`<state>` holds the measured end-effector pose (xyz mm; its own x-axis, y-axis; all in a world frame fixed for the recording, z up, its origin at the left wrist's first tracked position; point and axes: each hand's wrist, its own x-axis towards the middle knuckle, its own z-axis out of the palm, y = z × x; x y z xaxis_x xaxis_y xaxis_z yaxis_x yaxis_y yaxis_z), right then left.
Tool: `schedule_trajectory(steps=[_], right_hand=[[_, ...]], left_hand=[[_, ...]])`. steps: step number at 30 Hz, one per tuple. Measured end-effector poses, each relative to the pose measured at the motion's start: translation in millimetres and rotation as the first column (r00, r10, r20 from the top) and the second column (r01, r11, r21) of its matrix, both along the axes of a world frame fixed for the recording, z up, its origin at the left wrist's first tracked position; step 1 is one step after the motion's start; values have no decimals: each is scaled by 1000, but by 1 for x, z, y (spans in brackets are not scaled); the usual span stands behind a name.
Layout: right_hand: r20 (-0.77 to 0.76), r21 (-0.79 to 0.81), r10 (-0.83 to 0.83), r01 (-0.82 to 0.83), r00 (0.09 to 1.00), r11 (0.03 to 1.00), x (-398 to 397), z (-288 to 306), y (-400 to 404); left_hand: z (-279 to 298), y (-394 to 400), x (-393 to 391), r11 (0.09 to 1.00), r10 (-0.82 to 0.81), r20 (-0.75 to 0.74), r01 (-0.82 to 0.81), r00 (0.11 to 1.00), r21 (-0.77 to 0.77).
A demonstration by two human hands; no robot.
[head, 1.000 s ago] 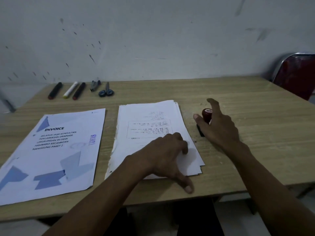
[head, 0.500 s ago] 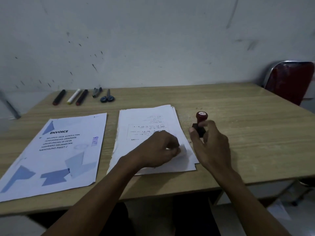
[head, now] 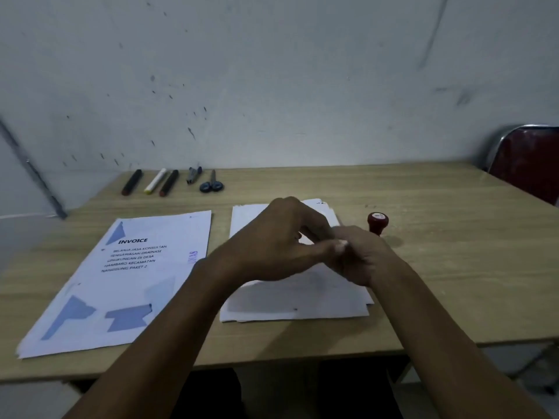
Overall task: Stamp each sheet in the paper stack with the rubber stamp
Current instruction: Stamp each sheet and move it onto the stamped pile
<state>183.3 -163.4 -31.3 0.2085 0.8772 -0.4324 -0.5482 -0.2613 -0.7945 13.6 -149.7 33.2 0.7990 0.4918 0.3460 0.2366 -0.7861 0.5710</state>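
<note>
The white paper stack lies in the middle of the wooden table. Above it my left hand and my right hand meet, with curled fingertips touching each other. I see nothing held in either hand. The rubber stamp, with a dark red handle, stands upright by itself on the table just right of the stack, behind my right hand. To the left lies a printed invoice sheet with a purple stamp mark on its right edge.
Along the back edge of the table lie three markers, some pens and a pair of scissors. A red chair stands at the far right corner. A white wall runs behind the table.
My right hand has let go of the stamp and moved left. My left hand has risen off the stack, and both hands now touch above it. The stamp stands alone.
</note>
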Motion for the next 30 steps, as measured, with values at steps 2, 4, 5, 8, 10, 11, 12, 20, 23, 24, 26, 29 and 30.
schedule_trajectory(steps=[2, 4, 5, 8, 10, 11, 12, 20, 23, 24, 26, 29, 30], right_hand=[[69, 43, 9, -12, 998, 999, -4, 5, 4], [72, 130, 36, -45, 997, 990, -7, 8, 5], [82, 148, 47, -58, 996, 987, -9, 9, 6], [98, 188, 70, -87, 993, 978, -25, 16, 9], [40, 240, 92, -99, 995, 966, -36, 19, 15], [-2, 263, 115, -110, 993, 959, -41, 22, 18], [-37, 279, 138, -123, 990, 952, -47, 25, 22], [-157, 377, 307, -231, 939, 897, -112, 53, 67], [-164, 408, 368, -277, 915, 870, -133, 57, 82], [-159, 399, 385, -297, 909, 867, -139, 57, 86], [-85, 330, 361, -315, 929, 890, -147, 51, 93], [308, 141, 242, -296, 920, 945, -159, 34, 99], [430, 80, 238, -299, 871, 951, -162, 27, 98]], left_hand=[[2, 10, -12, 995, 93, -8, -93, 996, -47], [-1, 29, -27, 949, 315, 105, -310, 943, -63], [-4, 40, -36, 896, 445, 160, -437, 881, -84], [-18, 77, -66, 633, 760, 91, -702, 643, -326], [-28, 96, -87, 440, 777, -145, -693, 613, -572], [-32, 99, -96, 346, 726, -241, -644, 645, -682], [-35, 101, -104, 259, 662, -292, -576, 690, -776], [-43, 110, -158, 154, 581, 132, 50, 803, -987], [-29, 116, -182, 179, 617, 287, 225, 733, -958], [-23, 120, -190, 208, 674, 279, 187, 684, -960], [-13, 126, -208, 243, 757, 175, -22, 630, -970], [-19, 145, -244, 246, 830, 10, -349, 558, -904], [-24, 150, -252, 237, 862, -35, -463, 505, -854]])
